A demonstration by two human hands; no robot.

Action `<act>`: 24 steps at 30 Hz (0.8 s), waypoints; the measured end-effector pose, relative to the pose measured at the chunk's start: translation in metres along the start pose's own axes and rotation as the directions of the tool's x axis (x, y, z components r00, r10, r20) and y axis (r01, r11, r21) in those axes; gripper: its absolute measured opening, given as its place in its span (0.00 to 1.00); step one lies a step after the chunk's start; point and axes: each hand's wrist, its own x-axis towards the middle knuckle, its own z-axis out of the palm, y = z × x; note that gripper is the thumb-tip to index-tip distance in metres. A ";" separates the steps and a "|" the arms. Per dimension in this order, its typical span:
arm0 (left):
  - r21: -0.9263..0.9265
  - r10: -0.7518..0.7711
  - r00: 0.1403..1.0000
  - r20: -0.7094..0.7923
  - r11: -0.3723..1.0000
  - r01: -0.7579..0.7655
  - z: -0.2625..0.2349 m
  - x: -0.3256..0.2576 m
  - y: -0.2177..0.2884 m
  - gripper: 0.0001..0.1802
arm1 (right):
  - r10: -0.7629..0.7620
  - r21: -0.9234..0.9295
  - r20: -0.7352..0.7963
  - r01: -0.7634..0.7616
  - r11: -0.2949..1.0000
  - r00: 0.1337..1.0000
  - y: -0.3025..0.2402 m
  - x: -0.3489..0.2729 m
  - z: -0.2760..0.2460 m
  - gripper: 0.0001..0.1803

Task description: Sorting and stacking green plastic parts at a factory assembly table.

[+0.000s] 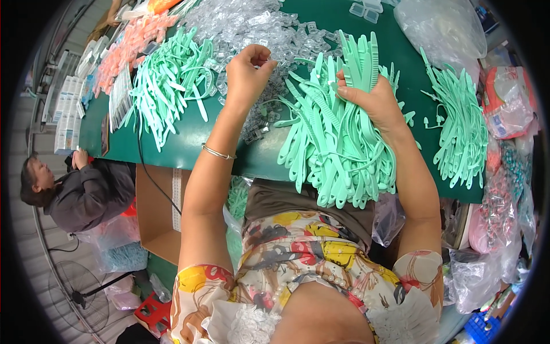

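Mint-green plastic makes up the slim handles (329, 143) piled on the green table (258, 159) in the head view, right at its near edge and in front of the person's body. Each handle is flat and slightly curved, with fine ribs along one stretch and a rounded end; several of the near ends show a small hole. They lie overlapped, mostly lengthwise toward the person, with a few crossing askew, and some ends jut past the table edge.

Above this pile, the right hand (375, 102) grips a fanned bunch of handles (362, 57), ribbed stretches upward, the thumb pressed across the front. The left hand (249, 71) is raised beside a spread of small clear plastic pieces (240, 26), its fingers curled and the thumb close to the index finger; I cannot tell whether anything is pinched between them. A silvery bracelet (217, 151) circles the left wrist.

Two more mint-green heaps flank the work: a left heap (172, 74) beside the clear pieces, and a right heap (458, 126) below a transparent bag (441, 28). Peach-coloured pieces (134, 43) lie farther left.
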 end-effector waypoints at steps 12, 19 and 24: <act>0.078 0.487 0.873 0.034 0.869 -0.488 0.044 -0.036 0.063 0.19 | -0.020 0.076 -0.020 0.022 0.997 1.000 0.005 0.002 -0.002 0.19; 0.190 0.549 0.833 0.062 0.813 -0.550 0.046 -0.037 0.062 0.22 | -0.006 0.072 -0.030 0.008 0.997 1.000 0.003 0.001 -0.001 0.18; 0.339 0.686 0.718 0.119 0.651 -0.679 0.045 -0.041 0.072 0.23 | -0.002 0.086 -0.054 0.006 0.996 0.999 0.008 0.003 -0.002 0.18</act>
